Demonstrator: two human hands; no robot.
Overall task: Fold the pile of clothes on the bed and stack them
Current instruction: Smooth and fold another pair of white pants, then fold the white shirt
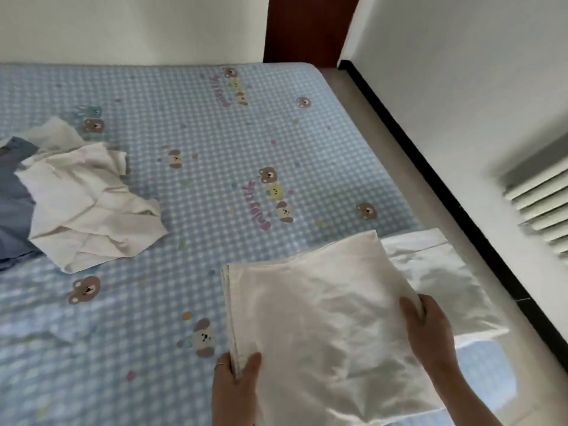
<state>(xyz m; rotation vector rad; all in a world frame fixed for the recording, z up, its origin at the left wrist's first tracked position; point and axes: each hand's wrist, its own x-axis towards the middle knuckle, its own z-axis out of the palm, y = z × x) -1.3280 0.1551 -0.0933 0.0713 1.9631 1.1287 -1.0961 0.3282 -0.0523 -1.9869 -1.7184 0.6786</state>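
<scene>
A folded white garment (pixel 313 318) is held just above the bed's near right corner. My left hand (pixel 236 382) grips its near left corner, thumb on top. My right hand (pixel 427 327) grips its right edge, fingers curled under. Beneath and to the right lies another folded white piece (pixel 442 278) flat on the bed. At the left, a crumpled white garment (pixel 83 198) lies on top of a blue garment (pixel 15 204), unfolded.
The bed (pixel 215 142) has a blue checked cover with bear prints. Its right edge runs along a pale floor strip (pixel 384 142) and a white wall with a black skirting. A vent grille (pixel 541 204) sits in that wall.
</scene>
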